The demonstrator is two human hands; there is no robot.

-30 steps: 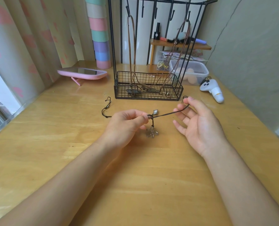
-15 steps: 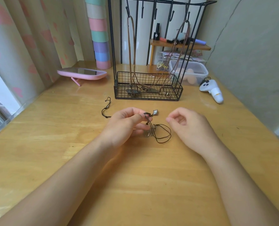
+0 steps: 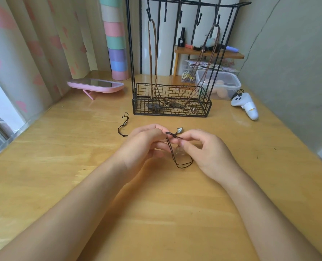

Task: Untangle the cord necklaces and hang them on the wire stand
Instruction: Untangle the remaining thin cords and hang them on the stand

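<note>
The left hand [image 3: 143,144] and right hand [image 3: 209,153], close together, each pinch the dark cord necklace [image 3: 181,165] between them, likely to loosen its tangle.

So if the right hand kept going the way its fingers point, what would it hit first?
Probably the left hand: the right hand points leftward at it, both pinching the dark cord necklace, fingertips nearly touching.

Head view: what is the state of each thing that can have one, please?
dark cord necklace: looped, pinched by both hands, not hung.
left hand: pinching the cord.
right hand: pinching the cord.
brown necklaces: hung on hooks of the wire stand, pendants in its basket.
black cord piece: lying on the table.
</note>
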